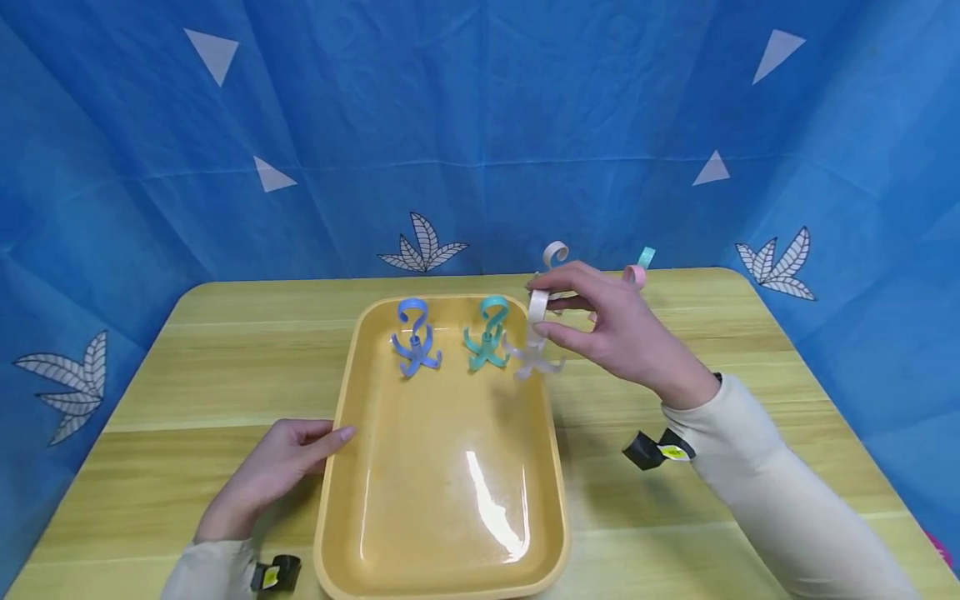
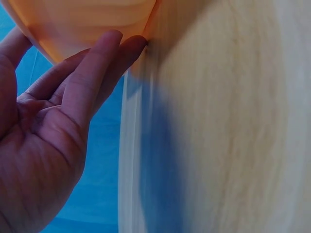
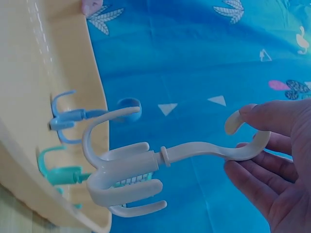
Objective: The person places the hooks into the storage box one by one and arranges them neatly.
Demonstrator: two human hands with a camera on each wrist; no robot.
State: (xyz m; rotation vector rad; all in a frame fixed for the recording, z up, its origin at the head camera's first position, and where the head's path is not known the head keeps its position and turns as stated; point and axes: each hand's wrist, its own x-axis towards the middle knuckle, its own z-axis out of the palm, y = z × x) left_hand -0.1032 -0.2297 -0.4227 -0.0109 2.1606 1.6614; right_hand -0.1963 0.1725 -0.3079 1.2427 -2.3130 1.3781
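Note:
A white multi-arm hanging hook [image 3: 126, 170] dangles from my right hand [image 1: 607, 321], which pinches it by its curled top. In the head view its arms [image 1: 531, 360] hang over the right rim of the yellow tray [image 1: 442, 467]. My left hand [image 1: 281, 467] grips the tray's left rim, thumb over the edge; the left wrist view shows its fingers [image 2: 82, 82] against the tray's outside. Inside the tray's far end, a blue hanging hook [image 1: 415, 342] stands at the left and a green one [image 1: 487, 337] to its right, both with their curled tops up.
Behind my right hand, partly hidden by it, are another white hook [image 1: 555, 252], a pink hook [image 1: 636, 275] and a green hook tip [image 1: 647, 257]. Wood-patterned table [image 1: 202, 367] lies around the tray. A blue patterned cloth [image 1: 480, 125] hangs beyond the table's far edge.

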